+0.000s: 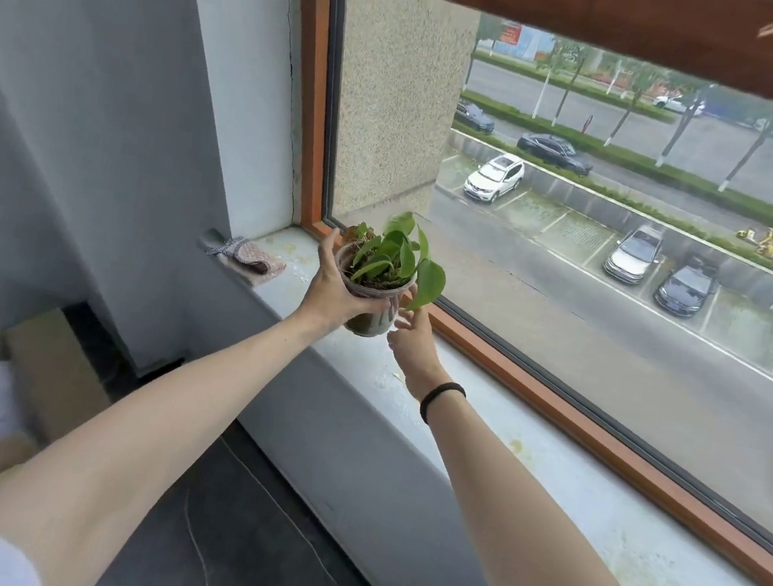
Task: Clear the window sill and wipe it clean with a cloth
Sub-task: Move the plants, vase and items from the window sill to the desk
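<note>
Our forearms extend; left fingers grip the potted plant over the window sill; right fingers open beside it; cloth left of them.

we grip the potted plant in our left hand; just right of the grip, our right hand touches its cup.

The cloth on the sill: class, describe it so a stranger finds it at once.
Follow the long pale window sill to its left end, against the wall. The cloth lies there, at the sill's front edge. It is small, crumpled, pinkish with a patterned grey border, the only fabric near the leafy potted plant.
</note>
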### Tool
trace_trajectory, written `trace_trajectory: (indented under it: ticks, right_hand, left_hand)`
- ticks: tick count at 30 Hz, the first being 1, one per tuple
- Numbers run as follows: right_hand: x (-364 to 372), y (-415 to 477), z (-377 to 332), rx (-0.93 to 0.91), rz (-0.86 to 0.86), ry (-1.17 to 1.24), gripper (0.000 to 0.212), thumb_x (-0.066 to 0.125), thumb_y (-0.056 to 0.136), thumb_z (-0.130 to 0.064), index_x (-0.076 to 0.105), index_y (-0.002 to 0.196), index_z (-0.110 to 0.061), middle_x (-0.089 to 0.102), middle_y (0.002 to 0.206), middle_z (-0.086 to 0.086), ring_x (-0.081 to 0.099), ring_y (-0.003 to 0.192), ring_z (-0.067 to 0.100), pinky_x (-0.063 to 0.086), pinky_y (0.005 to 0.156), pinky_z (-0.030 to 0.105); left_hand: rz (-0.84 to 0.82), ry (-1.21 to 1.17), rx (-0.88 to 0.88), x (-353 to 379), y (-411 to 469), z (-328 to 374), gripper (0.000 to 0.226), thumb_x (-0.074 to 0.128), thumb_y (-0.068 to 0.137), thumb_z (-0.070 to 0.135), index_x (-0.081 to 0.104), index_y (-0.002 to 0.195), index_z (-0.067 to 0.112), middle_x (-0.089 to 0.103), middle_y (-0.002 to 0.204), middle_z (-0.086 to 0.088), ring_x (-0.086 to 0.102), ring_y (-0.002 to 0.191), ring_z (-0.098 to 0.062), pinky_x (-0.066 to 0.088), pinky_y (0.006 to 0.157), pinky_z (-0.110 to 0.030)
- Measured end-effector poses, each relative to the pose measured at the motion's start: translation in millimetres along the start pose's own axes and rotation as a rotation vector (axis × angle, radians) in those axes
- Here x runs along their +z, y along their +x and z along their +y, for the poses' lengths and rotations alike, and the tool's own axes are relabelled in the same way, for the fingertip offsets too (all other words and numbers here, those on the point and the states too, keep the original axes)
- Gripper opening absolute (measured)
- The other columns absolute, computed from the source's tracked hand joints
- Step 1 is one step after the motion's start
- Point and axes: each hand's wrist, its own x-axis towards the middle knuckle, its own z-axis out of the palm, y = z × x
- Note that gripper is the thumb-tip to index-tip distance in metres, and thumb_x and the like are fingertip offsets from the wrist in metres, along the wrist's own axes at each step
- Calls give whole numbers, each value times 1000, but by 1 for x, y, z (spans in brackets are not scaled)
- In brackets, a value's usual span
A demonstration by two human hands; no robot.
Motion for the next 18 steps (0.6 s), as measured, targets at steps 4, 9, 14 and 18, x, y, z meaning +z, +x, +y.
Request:
trace_trajectory:
  ticks: [4, 9, 14, 18]
  right_hand:
    - [-6, -50, 1, -54, -73, -4, 71, 35, 85, 16, 26, 143, -24, 45, 123, 5, 47, 111, 21, 42, 82, 30]
    - [-6, -125, 14, -126, -154, -47, 66, 39, 88, 12, 27, 143, -22, 47, 105, -5, 46, 100, 15, 44, 79, 27]
    - [11, -204, 31, -190, -286, -38, 61, 42, 87, 7, 30, 143, -16, 53, 127, 1, 48, 117, 14, 43, 99, 34]
    - [45, -259, 35, -199, -400, -26, 76, 38, 68, -9, 32, 143, -14, 54, 129, 5, 52, 115, 18, 44, 98, 36]
  left_hand:
    - [113, 27, -4, -2, -60, 18, 120, 89, 58, 28, 7, 145, 21, 35, 144, -3, 37, 126, -11, 32, 104, -25]
    - [240, -54, -1, -5, -156, 30, 118, 89, 59, 21, 8, 145, 21, 30, 137, 10, 34, 125, -5, 31, 103, -19]
    - [381, -77, -36, -16, -261, 31, 117, 91, 56, 23, 11, 142, 28, 32, 140, 4, 36, 129, -8, 32, 107, -25]
    - [546, -48, -59, -46, -333, 36, 120, 89, 59, 15, 6, 145, 20, 29, 136, 7, 32, 126, -2, 29, 103, -19]
